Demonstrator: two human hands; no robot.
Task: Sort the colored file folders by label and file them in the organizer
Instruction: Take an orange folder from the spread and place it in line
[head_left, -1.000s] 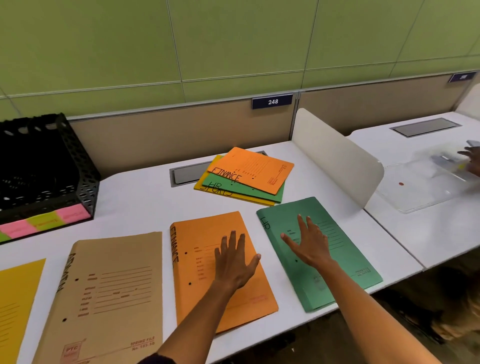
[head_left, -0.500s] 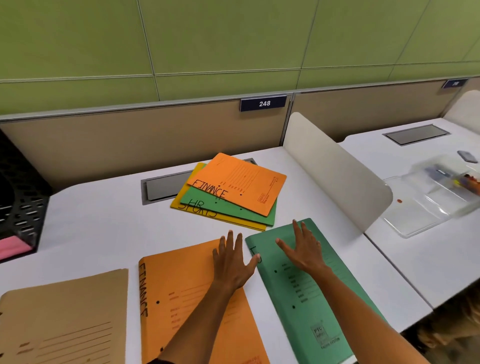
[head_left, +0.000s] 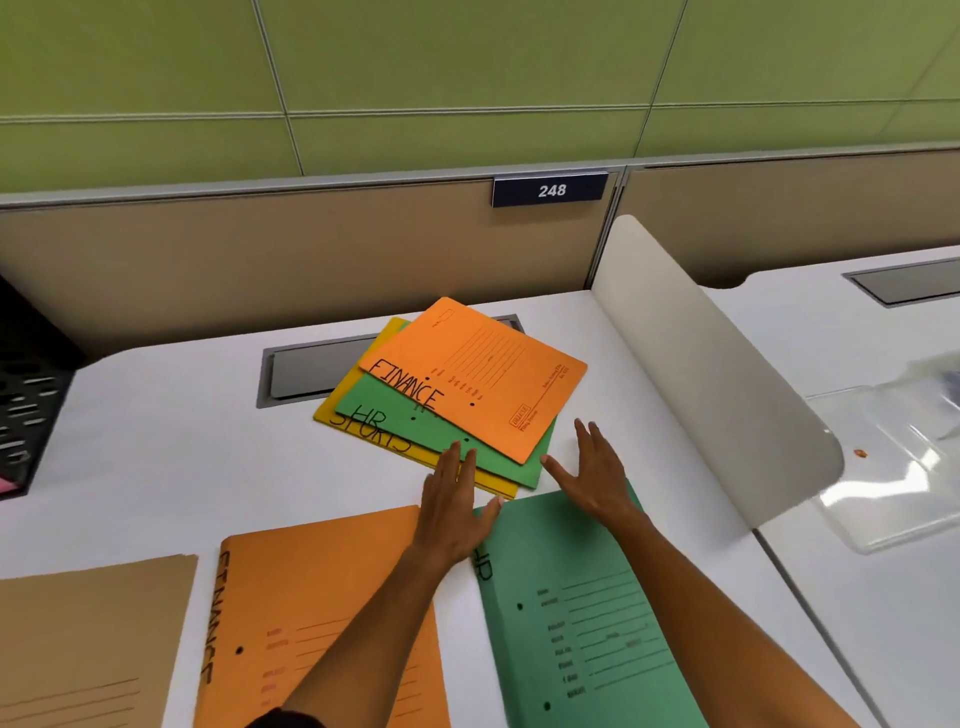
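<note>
A fanned stack lies mid-desk: an orange FINANCE folder (head_left: 483, 374) on top, a green HR folder (head_left: 415, 421) under it, a yellow SPORTS folder (head_left: 358, 426) at the bottom. Nearer me lie an orange FINANCE folder (head_left: 291, 613), a green HR folder (head_left: 587, 613) and a tan folder (head_left: 88, 639). My left hand (head_left: 454, 504) is flat with straight fingers, its fingertips over the stack's near edge. My right hand (head_left: 595, 473) is spread open just right of the stack, above the near green folder's top edge. Neither hand holds anything. The black mesh organizer (head_left: 26, 410) shows only at the left edge.
A white curved divider (head_left: 717, 374) stands to the right of the stack. A grey cable hatch (head_left: 311, 369) sits behind the stack. On the neighbouring desk lies a clear plastic tray (head_left: 893, 457). The beige partition with plate 248 (head_left: 550, 190) closes the back.
Both hands have moved forward off the near orange and green folders to the fanned stack. The view has shifted right and closer, so the organizer has slid almost out of view.
</note>
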